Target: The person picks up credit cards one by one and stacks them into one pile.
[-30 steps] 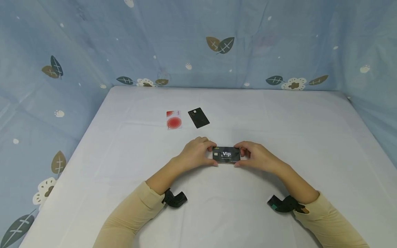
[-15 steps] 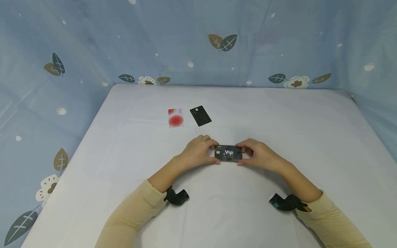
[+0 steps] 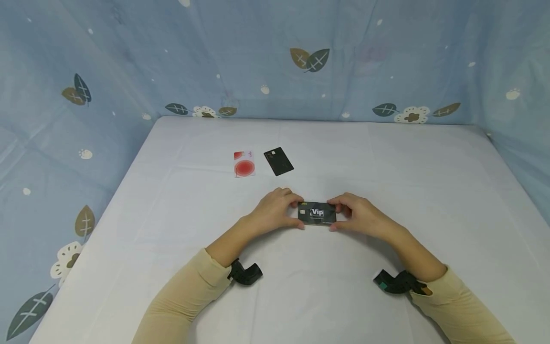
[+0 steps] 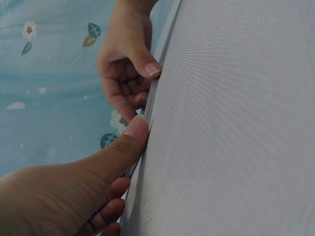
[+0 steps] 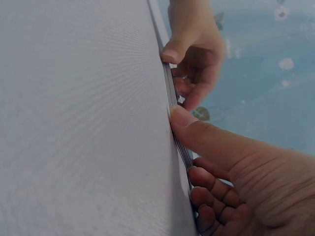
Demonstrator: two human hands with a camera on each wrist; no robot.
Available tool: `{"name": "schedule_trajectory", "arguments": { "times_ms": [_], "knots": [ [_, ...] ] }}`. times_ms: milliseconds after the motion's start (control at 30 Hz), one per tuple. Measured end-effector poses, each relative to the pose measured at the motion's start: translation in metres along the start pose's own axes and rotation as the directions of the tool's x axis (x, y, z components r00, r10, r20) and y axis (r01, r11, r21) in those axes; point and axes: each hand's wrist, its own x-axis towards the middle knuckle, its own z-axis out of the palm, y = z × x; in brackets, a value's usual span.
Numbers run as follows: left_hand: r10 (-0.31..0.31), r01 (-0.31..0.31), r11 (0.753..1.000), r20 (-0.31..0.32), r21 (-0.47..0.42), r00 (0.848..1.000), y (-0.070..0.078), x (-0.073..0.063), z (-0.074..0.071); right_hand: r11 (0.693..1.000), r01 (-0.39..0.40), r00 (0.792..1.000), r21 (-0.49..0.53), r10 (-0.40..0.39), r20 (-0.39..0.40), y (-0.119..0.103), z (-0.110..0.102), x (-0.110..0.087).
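A black card marked "Vip" tops a stack of cards (image 3: pixel 317 217) at the middle of the white table. Seen edge-on in both wrist views, the stack shows several thin layers (image 5: pixel 172 93). My left hand (image 3: pixel 275 210) pinches its left end, thumb at the near edge and forefinger at the far corner. The right end is pinched the same way by my right hand (image 3: pixel 358 215). In the left wrist view, the left thumb (image 4: pixel 125 147) presses along the layered edge, close over the tablecloth.
Beyond the hands lie a red-and-white card (image 3: pixel 244 167) and, to its right, a tilted black card (image 3: pixel 279 161). White cloth covers the table (image 3: pixel 172 200). A blue patterned curtain (image 3: pixel 258 57) hangs along the back and sides.
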Motion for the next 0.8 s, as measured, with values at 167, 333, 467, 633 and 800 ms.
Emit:
{"name": "schedule_trajectory", "arguments": {
  "times_ms": [167,333,467,633,800],
  "knots": [
    [-0.017,0.017,0.999,-0.007,-0.049,1.0,-0.001,0.001,-0.001,1.0,-0.016,1.0,0.019,0.016,-0.003,0.001,-0.001,0.001],
    [-0.049,0.048,0.991,-0.006,-0.124,0.999,-0.003,0.001,-0.003,0.999,-0.004,1.0,0.038,0.004,-0.007,0.002,-0.002,0.003],
    [-0.099,0.096,0.983,-0.011,-0.156,0.995,-0.005,0.001,-0.01,0.999,0.004,1.0,0.038,-0.004,-0.022,0.002,-0.005,0.005],
    [-0.132,0.108,0.975,-0.121,-0.192,0.984,-0.012,-0.001,-0.022,0.998,0.002,1.0,0.056,-0.001,-0.022,-0.003,-0.009,0.008],
    [-0.103,0.027,0.961,-0.266,-0.274,0.958,-0.022,-0.001,-0.03,0.997,-0.018,1.0,0.075,0.019,-0.018,-0.011,-0.013,0.009]
  ]
}}
